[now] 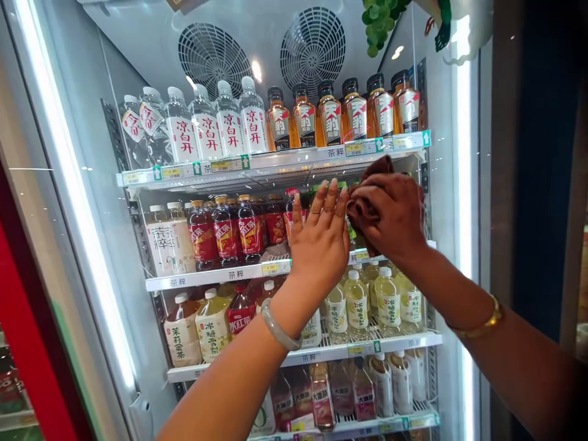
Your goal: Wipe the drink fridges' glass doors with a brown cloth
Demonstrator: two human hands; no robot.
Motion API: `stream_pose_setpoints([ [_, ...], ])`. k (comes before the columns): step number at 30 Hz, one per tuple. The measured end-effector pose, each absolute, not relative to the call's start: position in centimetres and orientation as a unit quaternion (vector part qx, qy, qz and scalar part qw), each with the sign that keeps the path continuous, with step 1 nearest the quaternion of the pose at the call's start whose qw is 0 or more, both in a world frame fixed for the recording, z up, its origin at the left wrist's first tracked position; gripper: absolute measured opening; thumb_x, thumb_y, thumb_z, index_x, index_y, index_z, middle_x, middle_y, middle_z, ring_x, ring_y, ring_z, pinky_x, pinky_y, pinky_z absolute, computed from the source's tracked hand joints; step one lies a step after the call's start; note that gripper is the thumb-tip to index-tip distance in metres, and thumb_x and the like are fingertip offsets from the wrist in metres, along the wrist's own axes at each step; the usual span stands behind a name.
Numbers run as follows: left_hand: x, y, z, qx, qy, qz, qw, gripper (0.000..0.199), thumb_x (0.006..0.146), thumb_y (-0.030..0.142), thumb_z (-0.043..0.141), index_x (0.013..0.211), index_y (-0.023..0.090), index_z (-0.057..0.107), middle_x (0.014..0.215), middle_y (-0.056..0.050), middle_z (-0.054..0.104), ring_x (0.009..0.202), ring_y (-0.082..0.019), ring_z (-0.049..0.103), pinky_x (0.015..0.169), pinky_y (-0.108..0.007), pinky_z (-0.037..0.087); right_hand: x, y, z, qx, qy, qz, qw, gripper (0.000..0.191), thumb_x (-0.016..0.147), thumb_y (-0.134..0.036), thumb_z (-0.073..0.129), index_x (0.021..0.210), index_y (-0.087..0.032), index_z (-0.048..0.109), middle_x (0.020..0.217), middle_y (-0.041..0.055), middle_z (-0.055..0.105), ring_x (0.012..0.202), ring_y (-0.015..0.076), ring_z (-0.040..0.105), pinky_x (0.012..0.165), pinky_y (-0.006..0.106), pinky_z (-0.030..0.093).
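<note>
My left hand (320, 236) lies flat against the glass door of a drinks fridge, fingers stretched out, with nothing in it. A pale bangle (278, 327) circles that wrist. Just to its right, my right hand (390, 211) is closed round a bunched dark brown cloth (367, 208), which is pressed to the glass. Around this wrist sits a gold bracelet (487, 318). Behind the glass, both hands hide part of the second shelf, where dark red tea bottles (250, 233) stand left of my left hand.
Clear water bottles (223, 122) and amber drink bottles (331, 116) line the top shelf (275, 160). Lower shelves hold pale yellow bottles (388, 300) and pink-labelled bottles (323, 395). Upright light strips (76, 184) run along both sides. Green grape decorations (379, 24) appear at top right.
</note>
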State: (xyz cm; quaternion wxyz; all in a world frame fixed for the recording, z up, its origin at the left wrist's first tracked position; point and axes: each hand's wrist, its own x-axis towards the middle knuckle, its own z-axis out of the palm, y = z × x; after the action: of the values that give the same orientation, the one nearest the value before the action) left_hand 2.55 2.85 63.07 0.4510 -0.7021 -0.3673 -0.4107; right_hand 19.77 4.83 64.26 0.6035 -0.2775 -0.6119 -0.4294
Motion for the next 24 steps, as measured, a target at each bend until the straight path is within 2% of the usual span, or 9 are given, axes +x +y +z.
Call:
stream_pose_setpoints([
  [3, 1.2, 2.7, 62.8, -0.688, -0.38, -0.426, 0.448, 0.062, 0.104, 0.023, 0.041, 0.165, 0.025, 0.03, 0.174, -0.004, 0.028, 0.164, -0.021, 0.019, 0.135, -0.054, -0.008, 20.6, 5.0, 65.1, -0.298, -0.583, -0.406, 0.638, 0.02, 0.094, -0.038, 0.065, 0.11, -0.027, 0.07, 0.122, 0.0051, 0.068, 0.117, 0.0259, 0.058, 0.105, 0.044, 0.041],
  [6, 0.1, 2.5, 61.9, -0.686, -0.381, -0.423, 0.453, 0.061, 0.105, 0.024, 0.039, 0.166, 0.021, 0.029, 0.175, -0.005, 0.027, 0.164, -0.021, 0.018, 0.135, -0.049, -0.009, 19.5, 4.6, 62.0, -0.317, -0.543, -0.388, 0.674, 0.018, 0.092, -0.032, 0.065, 0.109, -0.026, 0.068, 0.121, 0.0068, 0.068, 0.118, 0.0266, 0.058, 0.106, 0.046, 0.041],
  [9, -0.8, 2.4, 61.0, -0.687, -0.374, -0.417, 0.463, 0.061, 0.106, 0.025, 0.038, 0.166, 0.016, 0.028, 0.175, -0.006, 0.026, 0.164, -0.021, 0.017, 0.135, -0.045, -0.011, 16.0, 3.8, 59.1, -0.301, -0.564, -0.403, 0.654, 0.02, 0.09, -0.028, 0.066, 0.11, -0.026, 0.067, 0.121, 0.0061, 0.068, 0.118, 0.026, 0.057, 0.107, 0.046, 0.041],
  [12, -2.3, 2.3, 60.8, -0.69, -0.369, -0.42, 0.46, 0.062, 0.106, 0.022, 0.037, 0.167, 0.017, 0.025, 0.174, -0.007, 0.028, 0.164, -0.018, 0.015, 0.135, -0.045, -0.009, 13.3, 3.4, 60.3, -0.264, -0.6, -0.447, 0.608, 0.02, 0.092, -0.03, 0.067, 0.112, -0.028, 0.067, 0.121, 0.0042, 0.069, 0.121, 0.0252, 0.055, 0.111, 0.045, 0.04],
  [16, -5.3, 1.9, 61.1, -0.686, -0.374, -0.433, 0.451, 0.064, 0.105, 0.023, 0.041, 0.167, 0.023, 0.023, 0.173, -0.006, 0.03, 0.164, -0.019, 0.017, 0.135, -0.051, -0.008, 13.6, 3.6, 62.9, -0.296, -0.584, -0.416, 0.632, 0.02, 0.096, -0.033, 0.065, 0.115, -0.027, 0.068, 0.123, 0.0062, 0.069, 0.119, 0.0237, 0.057, 0.109, 0.044, 0.041],
  [20, -7.5, 1.3, 60.4, -0.689, -0.365, -0.426, 0.459, 0.064, 0.105, 0.023, 0.042, 0.167, 0.018, 0.025, 0.173, -0.008, 0.03, 0.165, -0.019, 0.012, 0.136, -0.046, -0.005, 11.9, 2.8, 59.1, -0.342, -0.53, -0.377, 0.678, 0.02, 0.093, -0.028, 0.066, 0.112, -0.024, 0.068, 0.121, 0.0091, 0.068, 0.118, 0.0264, 0.058, 0.105, 0.046, 0.042],
  [24, -9.0, 0.8, 59.7, -0.704, -0.36, -0.421, 0.444, 0.063, 0.106, 0.022, 0.039, 0.166, 0.013, 0.025, 0.174, -0.01, 0.029, 0.165, -0.018, 0.012, 0.137, -0.044, 0.0, 6.3, 1.6, 56.9, -0.299, -0.586, -0.391, 0.644, 0.024, 0.09, -0.027, 0.067, 0.113, -0.026, 0.068, 0.121, 0.0052, 0.069, 0.119, 0.0258, 0.056, 0.108, 0.046, 0.042],
])
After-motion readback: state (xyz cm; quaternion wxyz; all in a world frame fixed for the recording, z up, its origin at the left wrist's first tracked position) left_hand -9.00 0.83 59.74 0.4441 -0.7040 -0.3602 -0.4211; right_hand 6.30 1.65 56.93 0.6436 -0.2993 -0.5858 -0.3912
